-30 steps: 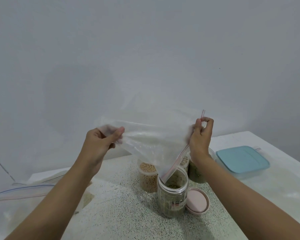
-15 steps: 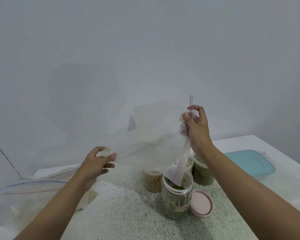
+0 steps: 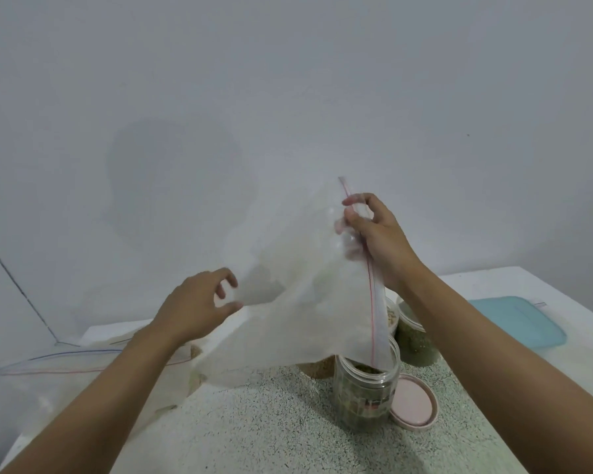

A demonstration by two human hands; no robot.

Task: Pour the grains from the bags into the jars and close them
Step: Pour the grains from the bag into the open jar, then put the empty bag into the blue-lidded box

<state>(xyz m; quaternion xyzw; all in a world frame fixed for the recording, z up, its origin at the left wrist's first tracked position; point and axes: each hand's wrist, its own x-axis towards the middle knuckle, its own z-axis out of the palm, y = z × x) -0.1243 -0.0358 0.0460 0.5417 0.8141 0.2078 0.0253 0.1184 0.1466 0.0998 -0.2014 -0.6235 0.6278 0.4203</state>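
Note:
My right hand [image 3: 374, 234] pinches the red zip strip of a clear, empty-looking plastic bag [image 3: 305, 285] and holds it up. The bag's lower corner dips into the open jar [image 3: 367, 391] with greenish grains. My left hand [image 3: 199, 302] hovers by the bag's left edge with fingers loosely curled, holding nothing. A pink lid [image 3: 413, 401] lies flat to the right of the jar. Behind stand a jar of tan grains [image 3: 317, 366], partly hidden by the bag, and a jar of green grains [image 3: 415, 340].
A blue-lidded container [image 3: 517, 319] sits at the right on the white table. Another zip bag [image 3: 65, 367] with some grains lies at the left. A speckled mat [image 3: 254, 432] covers the table's middle. A plain wall rises behind.
My left hand has let go of the bag and dropped lower. My right hand has lifted the zip edge higher, so the bag now hangs steeply over the jar.

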